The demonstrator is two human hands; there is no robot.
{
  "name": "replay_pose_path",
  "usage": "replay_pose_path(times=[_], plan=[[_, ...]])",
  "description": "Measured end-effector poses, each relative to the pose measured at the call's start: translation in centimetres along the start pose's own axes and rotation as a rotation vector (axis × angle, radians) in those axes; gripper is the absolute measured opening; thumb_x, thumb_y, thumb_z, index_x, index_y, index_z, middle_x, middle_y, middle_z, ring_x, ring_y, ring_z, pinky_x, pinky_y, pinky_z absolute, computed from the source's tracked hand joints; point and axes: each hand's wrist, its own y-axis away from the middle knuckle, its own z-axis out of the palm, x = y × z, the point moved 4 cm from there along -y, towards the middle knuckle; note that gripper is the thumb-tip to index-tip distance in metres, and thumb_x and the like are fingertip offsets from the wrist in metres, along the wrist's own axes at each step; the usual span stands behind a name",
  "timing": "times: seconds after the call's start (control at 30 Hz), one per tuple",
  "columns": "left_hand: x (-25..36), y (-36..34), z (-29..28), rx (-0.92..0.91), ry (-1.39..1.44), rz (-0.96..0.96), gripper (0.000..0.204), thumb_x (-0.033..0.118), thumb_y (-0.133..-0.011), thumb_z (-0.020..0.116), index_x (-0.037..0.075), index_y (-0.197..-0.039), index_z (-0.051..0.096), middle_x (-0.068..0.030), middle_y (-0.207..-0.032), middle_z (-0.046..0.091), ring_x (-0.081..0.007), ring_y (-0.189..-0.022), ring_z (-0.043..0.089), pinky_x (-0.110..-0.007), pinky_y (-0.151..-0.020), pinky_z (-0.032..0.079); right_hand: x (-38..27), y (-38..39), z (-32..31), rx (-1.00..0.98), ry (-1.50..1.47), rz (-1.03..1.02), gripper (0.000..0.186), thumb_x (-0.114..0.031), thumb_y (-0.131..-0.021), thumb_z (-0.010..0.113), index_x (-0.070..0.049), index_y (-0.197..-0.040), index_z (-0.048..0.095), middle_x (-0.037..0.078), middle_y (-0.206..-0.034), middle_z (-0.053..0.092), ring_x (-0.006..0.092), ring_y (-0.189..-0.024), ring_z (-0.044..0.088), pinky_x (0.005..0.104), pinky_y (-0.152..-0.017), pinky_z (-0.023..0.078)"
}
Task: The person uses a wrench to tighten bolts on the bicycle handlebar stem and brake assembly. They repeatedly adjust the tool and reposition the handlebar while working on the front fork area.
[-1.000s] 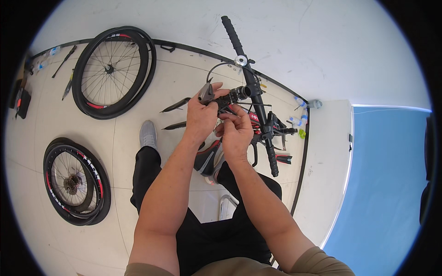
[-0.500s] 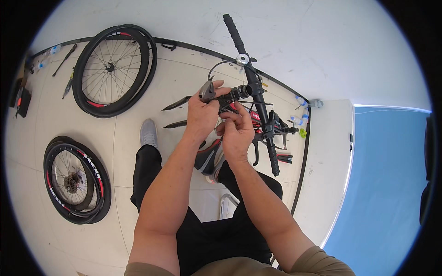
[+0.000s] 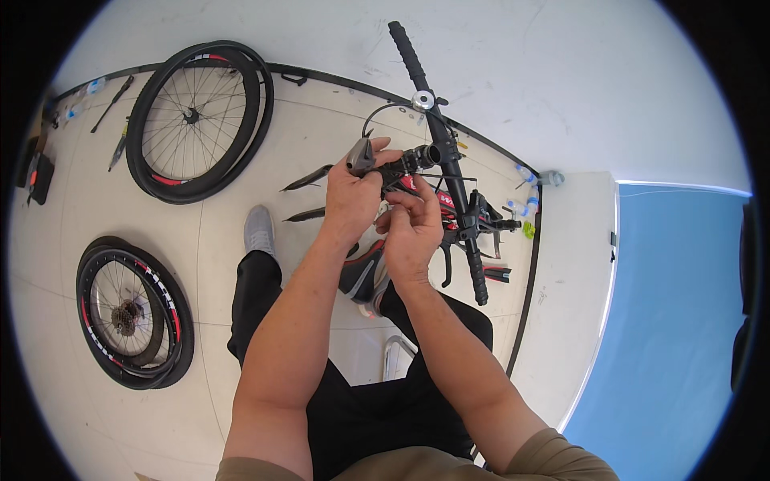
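A partly stripped bicycle with a red and black frame (image 3: 447, 200) lies ahead of me, its black handlebar (image 3: 451, 168) running from upper left to lower right. My left hand (image 3: 353, 196) is closed round a grey, pointed piece (image 3: 361, 157) beside the black stem (image 3: 419, 159); its kind is unclear. A thin black cable loops from near this piece toward the silver bell (image 3: 423, 100). Just right of it, my right hand (image 3: 413, 228) has its thumb and fingers bent together in a pinch near the frame. Whatever lies between those fingertips is hidden.
Wheels and tyres lie in two groups on the left: one by the wall (image 3: 191, 117), one nearer (image 3: 124, 317). Two dark prongs (image 3: 307, 215) stick out left of my hands. My shoes (image 3: 259, 231) flank the work. Plastic bottles (image 3: 529, 200) stand by the right wall.
The fingers of my right hand have shifted very slightly beside the frame. My left hand keeps its hold, and the bicycle has hardly moved.
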Motion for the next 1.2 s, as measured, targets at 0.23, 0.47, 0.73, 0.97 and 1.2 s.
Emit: replay_pose_path(times=[0.23,0.47,0.73,0.97,1.2], plan=[[-0.1,-0.1,0.1,-0.014,0.065,-0.026,0.046,-0.010,-0.081,0.043,-0.003,-0.119,0.069,-0.0093,-0.131,0.064,-0.0174,-0.118,0.057,-0.030,-0.101,0.043,0.3,-0.6,-0.2,-0.037,0.041,0.061,0.044,0.009,-0.094,0.046,0.001,-0.137,0.045,0.010,-0.099,0.068,0.0099,-0.063,0.061,0.0237,-0.054,0.051],[-0.1,-0.1,0.0,-0.011,0.032,-0.020,0.046,-0.011,-0.081,0.043,-0.003,-0.119,0.068,-0.0089,-0.131,0.063,-0.0171,-0.116,0.059,-0.030,-0.099,0.045,0.7,-0.3,-0.2,-0.033,0.041,0.075,0.044,0.009,-0.093,0.045,0.001,-0.137,0.045,0.010,-0.100,0.068,0.0102,-0.064,0.061,0.0240,-0.054,0.051],[-0.5,-0.3,0.0,-0.012,0.070,-0.032,0.049,-0.011,-0.080,0.043,-0.003,-0.123,0.066,-0.0098,-0.125,0.066,-0.0172,-0.114,0.060,-0.030,-0.099,0.046,0.5,-0.6,-0.3,-0.045,0.071,0.070,0.046,0.009,-0.093,0.046,-0.001,-0.138,0.043,0.010,-0.100,0.067,0.0097,-0.064,0.061,0.0235,-0.055,0.050],[-0.1,-0.1,0.1,-0.011,0.052,-0.072,0.048,-0.010,-0.081,0.043,-0.002,-0.122,0.067,-0.0092,-0.128,0.065,-0.0150,-0.110,0.060,-0.029,-0.094,0.047,0.0,-0.7,-0.2,-0.024,0.092,0.046,0.044,0.009,-0.093,0.046,-0.001,-0.135,0.044,0.010,-0.100,0.067,0.0098,-0.066,0.061,0.0241,-0.058,0.052],[-0.2,-0.2,0.1,-0.010,0.039,0.000,0.047,-0.009,-0.081,0.044,-0.002,-0.120,0.068,-0.0089,-0.131,0.063,-0.0143,-0.109,0.060,-0.029,-0.092,0.048,0.6,-1.3,-0.3,-0.077,0.183,0.163,0.043,0.009,-0.093,0.046,0.000,-0.135,0.042,0.010,-0.097,0.067,0.0102,-0.067,0.061,0.0245,-0.061,0.052]])
